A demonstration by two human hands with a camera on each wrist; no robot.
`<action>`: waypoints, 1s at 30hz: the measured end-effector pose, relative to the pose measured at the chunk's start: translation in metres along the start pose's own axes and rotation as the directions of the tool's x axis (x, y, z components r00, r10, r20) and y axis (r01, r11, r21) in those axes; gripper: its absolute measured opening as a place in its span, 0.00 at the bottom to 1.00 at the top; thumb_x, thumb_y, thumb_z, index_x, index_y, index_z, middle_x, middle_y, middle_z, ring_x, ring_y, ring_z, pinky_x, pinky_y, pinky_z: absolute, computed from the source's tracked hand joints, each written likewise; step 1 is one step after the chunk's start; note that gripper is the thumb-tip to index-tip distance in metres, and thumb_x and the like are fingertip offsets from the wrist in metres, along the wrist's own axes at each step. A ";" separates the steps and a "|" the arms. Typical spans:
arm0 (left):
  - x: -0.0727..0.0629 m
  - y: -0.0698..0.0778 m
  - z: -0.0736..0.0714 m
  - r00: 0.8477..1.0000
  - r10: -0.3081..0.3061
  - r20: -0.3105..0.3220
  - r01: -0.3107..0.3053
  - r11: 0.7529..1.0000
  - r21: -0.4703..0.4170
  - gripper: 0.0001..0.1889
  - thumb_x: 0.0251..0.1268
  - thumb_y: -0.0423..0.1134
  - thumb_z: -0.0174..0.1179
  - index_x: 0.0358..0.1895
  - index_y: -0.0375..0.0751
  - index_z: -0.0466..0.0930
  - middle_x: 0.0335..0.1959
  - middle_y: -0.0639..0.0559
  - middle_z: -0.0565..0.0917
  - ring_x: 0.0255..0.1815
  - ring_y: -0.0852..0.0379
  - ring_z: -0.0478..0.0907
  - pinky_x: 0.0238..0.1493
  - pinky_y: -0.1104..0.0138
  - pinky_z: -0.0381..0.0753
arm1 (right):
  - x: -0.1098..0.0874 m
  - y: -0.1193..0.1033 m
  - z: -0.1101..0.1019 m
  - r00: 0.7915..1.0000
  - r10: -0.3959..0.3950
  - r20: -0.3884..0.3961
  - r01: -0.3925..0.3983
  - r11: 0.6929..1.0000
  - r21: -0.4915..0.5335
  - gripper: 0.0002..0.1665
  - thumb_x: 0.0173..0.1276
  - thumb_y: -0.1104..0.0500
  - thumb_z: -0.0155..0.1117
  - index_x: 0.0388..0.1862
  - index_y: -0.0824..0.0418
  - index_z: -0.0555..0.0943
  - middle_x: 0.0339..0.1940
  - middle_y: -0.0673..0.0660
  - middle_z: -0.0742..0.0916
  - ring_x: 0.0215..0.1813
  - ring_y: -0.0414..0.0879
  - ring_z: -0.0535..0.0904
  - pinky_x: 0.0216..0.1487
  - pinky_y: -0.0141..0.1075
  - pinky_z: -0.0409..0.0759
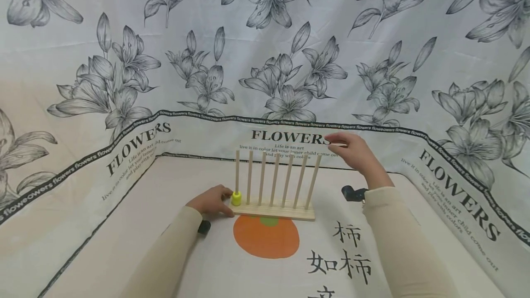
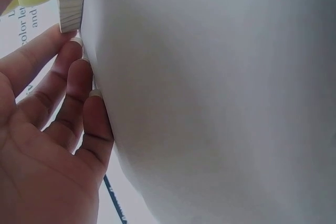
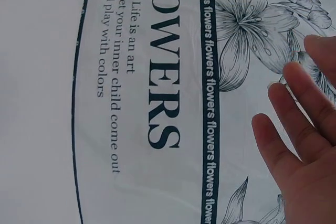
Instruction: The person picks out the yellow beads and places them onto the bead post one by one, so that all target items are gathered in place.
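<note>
A wooden peg rack stands on the table, with several thin upright pegs along its base. One yellow bead sits at the bottom of its leftmost peg. My left hand holds the left end of the base, thumb at the front and fingers at the far side. In the left wrist view, fingertips touch the wooden end, and part of the yellow bead shows above. Raised above and right of the pegs is my right hand, its fingers loosely bent and apart. The right wrist view shows nothing in that hand.
A white cloth covers the table, printed with an orange persimmon and black characters. Behind and at the sides hangs a flower-printed curtain. Dark wrist devices are worn on both arms.
</note>
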State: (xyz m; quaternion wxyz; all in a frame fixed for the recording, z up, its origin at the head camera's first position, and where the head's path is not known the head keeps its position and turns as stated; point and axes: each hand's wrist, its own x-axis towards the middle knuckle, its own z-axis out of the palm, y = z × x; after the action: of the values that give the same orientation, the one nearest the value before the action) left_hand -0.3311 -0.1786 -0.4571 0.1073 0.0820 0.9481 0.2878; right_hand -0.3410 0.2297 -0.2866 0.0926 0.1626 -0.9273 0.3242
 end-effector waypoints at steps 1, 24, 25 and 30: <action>0.000 0.000 0.000 1.000 0.001 0.000 -0.001 1.000 0.002 0.39 0.41 0.49 0.78 0.62 0.44 0.75 0.54 0.50 0.77 0.55 0.52 0.73 0.64 0.52 0.74 | -0.001 0.003 0.000 1.000 0.008 -0.004 -0.008 1.000 0.000 0.24 0.74 0.52 0.55 0.66 0.57 0.73 0.67 0.63 0.76 0.67 0.63 0.71 0.64 0.58 0.73; -0.003 -0.010 -0.001 0.998 0.066 0.010 -0.066 0.998 0.007 0.40 0.40 0.50 0.78 0.62 0.42 0.75 0.52 0.51 0.78 0.53 0.53 0.73 0.61 0.55 0.75 | -0.035 0.061 0.001 0.986 0.168 0.012 -0.168 0.985 -0.045 0.25 0.73 0.54 0.55 0.67 0.57 0.71 0.69 0.66 0.72 0.71 0.67 0.63 0.65 0.64 0.68; -0.003 -0.010 -0.001 0.998 0.064 0.011 -0.064 0.998 0.005 0.40 0.40 0.50 0.78 0.62 0.43 0.75 0.52 0.51 0.78 0.53 0.53 0.73 0.61 0.55 0.75 | -0.037 0.063 0.002 0.985 0.174 0.014 -0.174 0.984 -0.047 0.25 0.73 0.54 0.55 0.67 0.57 0.72 0.69 0.66 0.72 0.71 0.67 0.63 0.65 0.65 0.67; -0.006 -0.011 -0.002 0.998 0.062 0.014 -0.062 0.998 0.004 0.40 0.41 0.50 0.77 0.62 0.43 0.75 0.52 0.51 0.78 0.53 0.53 0.73 0.62 0.54 0.75 | -0.045 0.071 0.006 0.978 0.205 0.025 -0.203 0.978 -0.048 0.24 0.73 0.56 0.55 0.67 0.58 0.71 0.70 0.67 0.71 0.71 0.69 0.62 0.65 0.66 0.66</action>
State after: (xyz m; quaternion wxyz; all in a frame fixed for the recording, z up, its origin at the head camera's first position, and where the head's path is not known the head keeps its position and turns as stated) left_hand -0.3268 -0.1899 -0.4603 0.1046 0.1136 0.9450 0.2883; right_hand -0.3253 0.2892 -0.3442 0.0488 0.0693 -0.9474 0.3087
